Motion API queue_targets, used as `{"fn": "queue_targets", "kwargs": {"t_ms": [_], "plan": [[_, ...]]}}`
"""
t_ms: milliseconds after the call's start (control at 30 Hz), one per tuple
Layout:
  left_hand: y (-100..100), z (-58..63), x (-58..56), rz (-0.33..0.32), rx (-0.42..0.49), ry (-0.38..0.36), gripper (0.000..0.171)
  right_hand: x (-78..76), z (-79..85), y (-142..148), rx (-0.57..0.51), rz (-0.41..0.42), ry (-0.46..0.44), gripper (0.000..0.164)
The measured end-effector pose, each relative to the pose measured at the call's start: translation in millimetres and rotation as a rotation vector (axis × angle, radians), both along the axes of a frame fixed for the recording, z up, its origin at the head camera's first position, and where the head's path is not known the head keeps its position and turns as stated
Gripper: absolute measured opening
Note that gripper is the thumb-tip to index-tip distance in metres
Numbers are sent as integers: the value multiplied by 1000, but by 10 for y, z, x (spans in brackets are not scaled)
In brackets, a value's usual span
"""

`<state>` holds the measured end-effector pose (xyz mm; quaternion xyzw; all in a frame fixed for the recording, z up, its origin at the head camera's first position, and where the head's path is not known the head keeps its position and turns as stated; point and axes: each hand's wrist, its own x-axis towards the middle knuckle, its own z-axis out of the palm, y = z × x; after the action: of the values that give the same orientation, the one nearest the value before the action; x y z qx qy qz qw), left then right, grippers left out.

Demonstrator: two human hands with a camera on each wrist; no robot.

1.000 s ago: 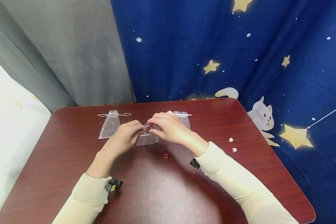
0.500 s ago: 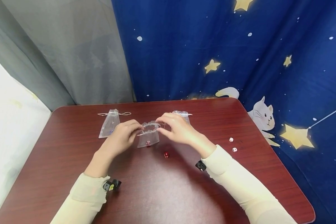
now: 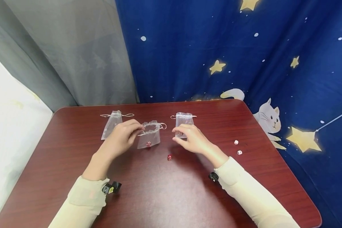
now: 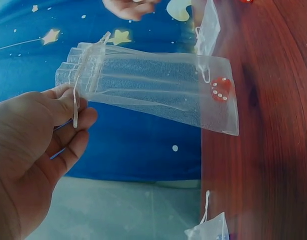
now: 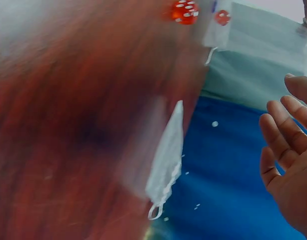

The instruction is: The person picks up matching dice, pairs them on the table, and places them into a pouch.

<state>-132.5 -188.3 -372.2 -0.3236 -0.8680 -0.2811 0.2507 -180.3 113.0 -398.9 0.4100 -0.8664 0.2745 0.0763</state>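
My left hand (image 3: 121, 136) pinches the gathered rim of a sheer white drawstring pouch (image 4: 148, 75), whose mouth is spread. Through the mesh a red die (image 4: 221, 90) with white dots shows at the pouch's bottom. A second red die (image 3: 169, 157) lies on the table, just in front of the pouch and to its right. My right hand (image 3: 195, 139) is apart from the held pouch, its fingers relaxed and slightly bent with nothing between them. In the head view it overlaps another flat drawstring pouch (image 3: 184, 119) farther back.
At the back left lies a third drawstring pouch (image 3: 109, 125), partly hidden by my left hand. Two white dice (image 3: 236, 142) sit on the right side of the red-brown table (image 3: 159, 196). A blue curtain (image 3: 174, 63) hangs just behind the table's far edge.
The right hand has let the red die drop into the pouch, released the rim and moved right. My left hand keeps its grip on the pouch, having shifted slightly left.
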Motion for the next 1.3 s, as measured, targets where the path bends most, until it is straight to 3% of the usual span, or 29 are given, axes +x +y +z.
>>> {"fn": "queue_targets", "kwargs": {"t_ms": [467, 1300], "plan": [[-13, -5, 23, 11, -7, -23, 15, 27, -248, 187, 68, -21, -40, 27], [1, -15, 33, 10, -14, -27, 17, 133, -429, 13, 210, 53, -76, 20]]}}
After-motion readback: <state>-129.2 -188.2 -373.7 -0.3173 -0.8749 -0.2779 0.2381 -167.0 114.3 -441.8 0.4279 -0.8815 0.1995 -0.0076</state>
